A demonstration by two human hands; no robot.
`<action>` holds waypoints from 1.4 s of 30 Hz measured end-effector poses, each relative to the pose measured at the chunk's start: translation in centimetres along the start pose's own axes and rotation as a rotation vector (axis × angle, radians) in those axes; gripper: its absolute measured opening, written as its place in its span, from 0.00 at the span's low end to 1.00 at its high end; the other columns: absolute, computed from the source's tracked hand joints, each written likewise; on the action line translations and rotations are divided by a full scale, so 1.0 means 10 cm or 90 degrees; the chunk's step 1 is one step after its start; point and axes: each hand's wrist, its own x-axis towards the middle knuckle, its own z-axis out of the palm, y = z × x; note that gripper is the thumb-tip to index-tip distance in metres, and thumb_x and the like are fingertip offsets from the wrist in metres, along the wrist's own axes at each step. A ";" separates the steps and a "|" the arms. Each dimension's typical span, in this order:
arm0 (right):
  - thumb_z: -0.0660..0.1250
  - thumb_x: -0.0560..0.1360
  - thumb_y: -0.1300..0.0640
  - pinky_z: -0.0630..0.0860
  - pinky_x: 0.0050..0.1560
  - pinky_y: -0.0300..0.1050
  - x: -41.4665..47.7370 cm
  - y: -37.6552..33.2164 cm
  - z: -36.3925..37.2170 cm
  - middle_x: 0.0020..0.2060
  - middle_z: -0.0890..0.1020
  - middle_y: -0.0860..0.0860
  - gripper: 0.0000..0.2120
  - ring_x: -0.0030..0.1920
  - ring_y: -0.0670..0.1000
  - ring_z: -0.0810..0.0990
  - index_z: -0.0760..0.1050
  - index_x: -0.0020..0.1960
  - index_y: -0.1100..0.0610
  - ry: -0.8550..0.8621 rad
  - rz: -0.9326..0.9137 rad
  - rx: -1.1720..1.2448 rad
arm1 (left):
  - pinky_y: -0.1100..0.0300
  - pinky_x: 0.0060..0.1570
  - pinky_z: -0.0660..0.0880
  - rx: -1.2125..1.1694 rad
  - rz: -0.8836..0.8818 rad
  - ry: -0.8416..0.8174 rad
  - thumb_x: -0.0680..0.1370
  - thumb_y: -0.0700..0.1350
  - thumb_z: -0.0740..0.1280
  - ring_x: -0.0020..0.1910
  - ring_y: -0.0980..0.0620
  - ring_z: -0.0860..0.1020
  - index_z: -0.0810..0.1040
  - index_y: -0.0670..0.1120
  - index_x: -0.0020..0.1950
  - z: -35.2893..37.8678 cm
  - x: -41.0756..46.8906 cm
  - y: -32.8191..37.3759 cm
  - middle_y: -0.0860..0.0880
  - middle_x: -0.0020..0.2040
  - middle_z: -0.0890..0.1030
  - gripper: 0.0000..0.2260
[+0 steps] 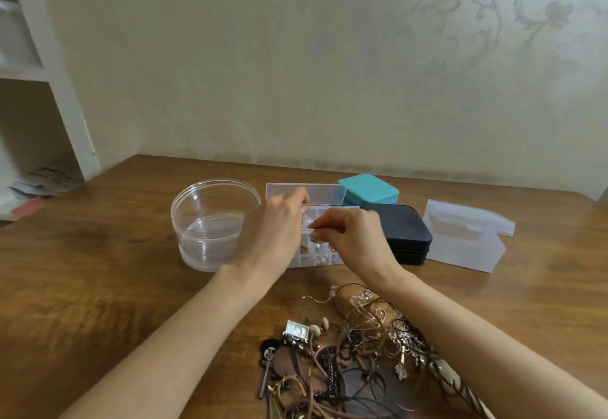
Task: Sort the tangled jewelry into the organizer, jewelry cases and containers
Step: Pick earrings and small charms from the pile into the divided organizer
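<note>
Both hands are working over the clear organizer [316, 262] at the middle of the table [98, 270]. Her left hand [279, 221] is reaching in with its fingers curled down beside the raised lid [329, 193], and from where I stand I cannot tell whether it is holding anything. Her right hand [357, 236] is pinching a small piece [315, 236] between thumb and fingertips just above the compartments; it is too tiny and blurred to name.

Nearest to her, the tangled jewelry [345, 353] is lying in a heap of cords, chains and pendants, partly under her right forearm. To the left of the organizer a round clear container [197, 208] is standing just beside it. On the far right a frosted box [460, 247] is sitting with its flip lid lifted. Between that box and the organizer a dark case [409, 237] is lying shut, and behind it a teal case [368, 188] is sitting closed near the wall. A few small gold and pearly pieces [317, 249] are resting in the organizer's front compartments.
</note>
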 end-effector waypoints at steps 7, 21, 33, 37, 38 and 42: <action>0.68 0.75 0.62 0.76 0.52 0.32 0.00 -0.07 -0.05 0.48 0.84 0.50 0.10 0.43 0.40 0.79 0.81 0.55 0.57 -0.022 -0.046 -0.078 | 0.57 0.39 0.80 -0.033 -0.032 0.039 0.80 0.40 0.60 0.41 0.50 0.81 0.74 0.43 0.56 -0.05 0.02 -0.02 0.45 0.44 0.81 0.07; 0.68 0.74 0.61 0.79 0.40 0.37 -0.40 0.51 -0.89 0.37 0.84 0.47 0.08 0.38 0.42 0.83 0.81 0.47 0.49 0.020 0.088 0.039 | 0.64 0.32 0.77 -0.093 -0.054 -0.032 0.79 0.40 0.61 0.31 0.58 0.77 0.74 0.43 0.56 -0.07 -0.01 0.01 0.49 0.44 0.81 0.07; 0.69 0.74 0.62 0.74 0.32 0.30 -0.39 0.51 -0.94 0.34 0.83 0.46 0.07 0.31 0.37 0.79 0.81 0.44 0.50 -0.088 0.110 0.023 | 0.67 0.36 0.73 -0.133 0.086 -0.232 0.75 0.48 0.66 0.39 0.60 0.76 0.76 0.56 0.45 0.02 -0.06 0.16 0.58 0.38 0.79 0.02; 0.68 0.74 0.62 0.74 0.32 0.30 -0.40 0.51 -0.94 0.35 0.83 0.46 0.06 0.32 0.37 0.79 0.81 0.44 0.52 -0.083 0.115 0.022 | 0.71 0.33 0.72 -0.135 0.061 -0.307 0.76 0.47 0.67 0.33 0.67 0.76 0.74 0.57 0.45 0.00 -0.04 0.19 0.60 0.38 0.78 0.05; 0.68 0.74 0.62 0.74 0.32 0.30 -0.40 0.51 -0.94 0.35 0.83 0.46 0.06 0.32 0.37 0.79 0.81 0.45 0.52 -0.084 0.117 0.020 | 0.72 0.34 0.70 -0.111 0.070 -0.350 0.75 0.48 0.67 0.33 0.69 0.75 0.73 0.57 0.45 0.01 -0.05 0.18 0.61 0.39 0.77 0.05; 0.68 0.75 0.61 0.75 0.33 0.31 -0.41 0.52 -0.92 0.36 0.83 0.47 0.06 0.33 0.39 0.80 0.80 0.46 0.51 -0.100 0.118 0.019 | 0.71 0.37 0.66 -0.075 0.095 -0.485 0.72 0.54 0.70 0.37 0.70 0.72 0.73 0.58 0.48 0.08 -0.08 0.14 0.60 0.42 0.76 0.09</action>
